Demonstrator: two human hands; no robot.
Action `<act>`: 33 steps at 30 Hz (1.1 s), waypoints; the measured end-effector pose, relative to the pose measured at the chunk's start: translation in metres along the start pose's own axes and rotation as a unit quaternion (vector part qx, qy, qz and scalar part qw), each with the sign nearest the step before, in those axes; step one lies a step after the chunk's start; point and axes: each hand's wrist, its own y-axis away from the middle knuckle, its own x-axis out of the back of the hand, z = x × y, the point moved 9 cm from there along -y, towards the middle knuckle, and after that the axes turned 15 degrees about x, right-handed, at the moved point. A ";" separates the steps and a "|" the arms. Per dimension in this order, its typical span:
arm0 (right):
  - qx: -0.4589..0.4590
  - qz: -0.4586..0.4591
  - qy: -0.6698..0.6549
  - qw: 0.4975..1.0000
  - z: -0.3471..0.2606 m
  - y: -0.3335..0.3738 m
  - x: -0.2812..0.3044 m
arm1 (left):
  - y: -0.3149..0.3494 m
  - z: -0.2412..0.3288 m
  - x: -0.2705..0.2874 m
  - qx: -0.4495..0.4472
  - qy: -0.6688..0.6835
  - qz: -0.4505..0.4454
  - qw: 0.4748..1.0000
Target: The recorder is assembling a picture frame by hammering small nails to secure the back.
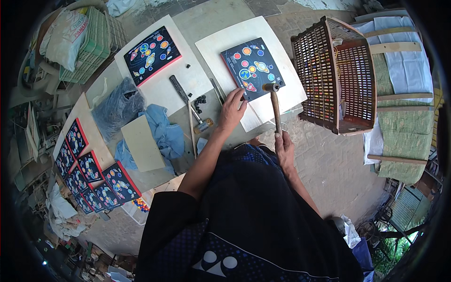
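Tap short, tap square

Small black pieces [202, 99] lie at eight o'clock from the planet-printed board [256, 57]. The left hand [231, 113] rests loosely bent fingers on the board's seven o'clock edge; whether they pinch anything is unclear. The hammer [276, 113] has its head at five o'clock, its handle gripped by the right hand [284, 148]. Best keep the board flat, fingertips clear.
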 end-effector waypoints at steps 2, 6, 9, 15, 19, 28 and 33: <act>-0.007 0.007 -0.041 0.999 0.002 0.000 0.000 | 0.001 -0.004 0.001 0.019 0.028 0.009 0.999; -0.032 0.003 -0.034 0.999 0.008 -0.006 0.004 | 0.005 0.001 0.015 -0.003 -0.059 0.067 0.996; -0.003 0.043 -0.055 0.998 0.010 -0.034 0.016 | 0.003 0.007 0.004 0.013 -0.174 0.003 0.985; 0.003 -0.027 0.075 0.997 -0.016 -0.124 0.032 | 0.004 0.000 0.000 -0.004 -0.173 0.051 0.984; 0.111 -0.088 0.150 0.979 -0.040 -0.199 0.022 | 0.008 0.008 0.010 -0.005 -0.146 0.101 0.984; 0.350 -0.292 0.276 0.846 -0.078 -0.377 -0.064 | 0.063 -0.035 0.056 0.323 0.297 0.168 0.883; 0.482 -0.214 0.252 0.812 -0.100 -0.387 -0.082 | 0.084 -0.023 0.015 0.424 0.441 0.192 0.768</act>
